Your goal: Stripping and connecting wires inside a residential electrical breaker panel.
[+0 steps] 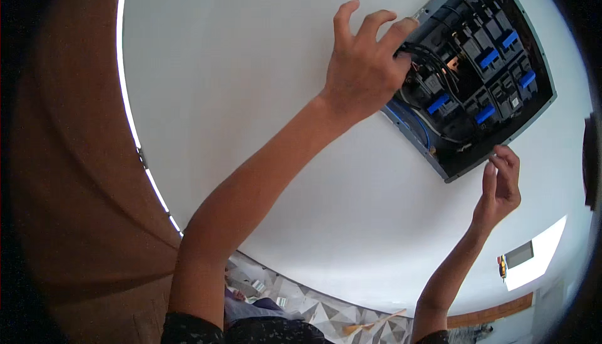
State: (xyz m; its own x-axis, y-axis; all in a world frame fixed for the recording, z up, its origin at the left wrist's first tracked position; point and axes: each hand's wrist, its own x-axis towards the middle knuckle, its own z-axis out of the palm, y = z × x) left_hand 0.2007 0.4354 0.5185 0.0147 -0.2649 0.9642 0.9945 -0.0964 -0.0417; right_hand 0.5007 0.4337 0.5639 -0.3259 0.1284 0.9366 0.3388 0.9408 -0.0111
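Note:
An open electrical panel box (417,132) with a grey metal rim is set in the pale wall, its corners tilted in view. Inside are black breakers with blue handles (488,57) and bundles of black cables (433,62). At the box's left side is my left hand (367,62), fingers spread and bent. Its index fingertip meets the rim, and its thumb lies beside the black cables. Just below the lower right rim, my right hand (500,184) has its fingers curled toward the thumb. Whatever may be between those fingertips is too small to make out.
Brown cloth or panelling (69,156) covers the left side, bordered by a bright strip (125,74). Below lies a floor with a geometric pattern (323,316) and a wooden-handled object (376,325). At lower right, a grey rectangle (519,255) and an orange-and-black item (501,267) adjoin a bright white patch (542,256).

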